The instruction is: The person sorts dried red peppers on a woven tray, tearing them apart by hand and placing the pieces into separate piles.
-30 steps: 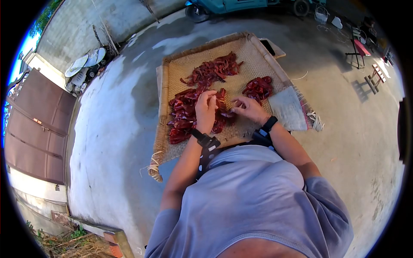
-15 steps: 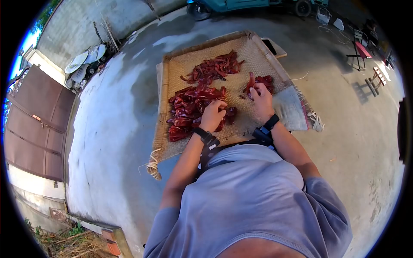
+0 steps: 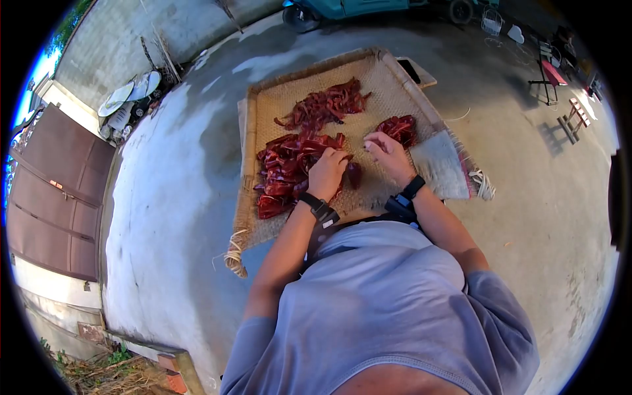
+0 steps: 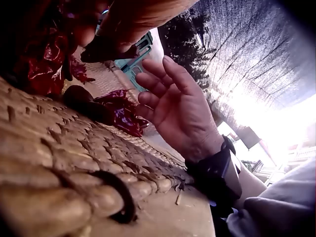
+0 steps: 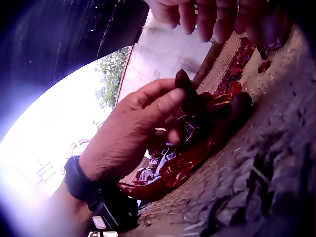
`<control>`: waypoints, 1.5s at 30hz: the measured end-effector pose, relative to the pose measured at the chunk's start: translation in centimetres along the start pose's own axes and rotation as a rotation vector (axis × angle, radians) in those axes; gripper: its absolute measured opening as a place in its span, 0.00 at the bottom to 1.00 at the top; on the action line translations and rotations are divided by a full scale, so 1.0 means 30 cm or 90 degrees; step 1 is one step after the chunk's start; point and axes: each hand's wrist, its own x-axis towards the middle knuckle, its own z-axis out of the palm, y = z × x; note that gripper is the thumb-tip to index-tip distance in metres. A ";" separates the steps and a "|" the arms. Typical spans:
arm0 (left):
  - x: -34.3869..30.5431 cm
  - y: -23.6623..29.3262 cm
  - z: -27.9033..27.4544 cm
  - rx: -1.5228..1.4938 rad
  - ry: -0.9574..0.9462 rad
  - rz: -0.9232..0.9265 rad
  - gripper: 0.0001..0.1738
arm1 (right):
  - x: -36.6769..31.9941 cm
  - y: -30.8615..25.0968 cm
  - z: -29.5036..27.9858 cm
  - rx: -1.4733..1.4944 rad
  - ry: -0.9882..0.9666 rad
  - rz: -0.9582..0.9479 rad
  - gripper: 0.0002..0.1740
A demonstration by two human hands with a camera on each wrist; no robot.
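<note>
My left hand [image 3: 327,174] is at the right edge of a large pile of dried red peppers [image 3: 280,172] on a woven tray [image 3: 378,82]. In the right wrist view, its thumb and forefinger pinch a dark red pepper [image 5: 183,81] above other peppers. My right hand [image 3: 391,158] hovers right of it, beside a small heap of red peppers [image 3: 400,129]. The left wrist view shows this hand with loosely bent fingers and nothing in its palm. One dark pepper [image 3: 355,175] lies between the hands.
Shrivelled pepper strips [image 3: 326,106] lie toward the tray's far side. A pale cloth [image 3: 440,168] covers its right edge. A dark phone-like slab [image 3: 409,70] rests beyond the far right corner. Red-seated stool [image 3: 553,74] and blue vehicle [image 3: 368,6] stand farther off on the concrete.
My right hand went right to the small heap with a piece of red pepper, and has come back leftward without it. My left hand drew back to the large pile's right edge.
</note>
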 end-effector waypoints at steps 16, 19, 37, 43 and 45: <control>-0.031 0.013 0.008 0.088 -0.230 0.052 0.25 | 0.016 -0.006 -0.016 0.027 0.366 -0.058 0.13; -0.030 0.014 0.013 0.112 -0.247 0.060 0.22 | 0.016 -0.005 -0.019 0.059 0.412 -0.062 0.18; -0.014 0.014 -0.037 -0.041 0.010 0.017 0.14 | -0.006 0.019 0.012 -0.100 -0.002 -0.023 0.14; 0.021 -0.067 -0.079 0.183 0.233 -0.071 0.26 | 0.017 0.013 -0.034 0.060 0.391 -0.018 0.13; 0.030 -0.115 -0.075 0.234 0.224 -0.101 0.27 | 0.023 0.030 -0.058 0.020 0.465 -0.023 0.20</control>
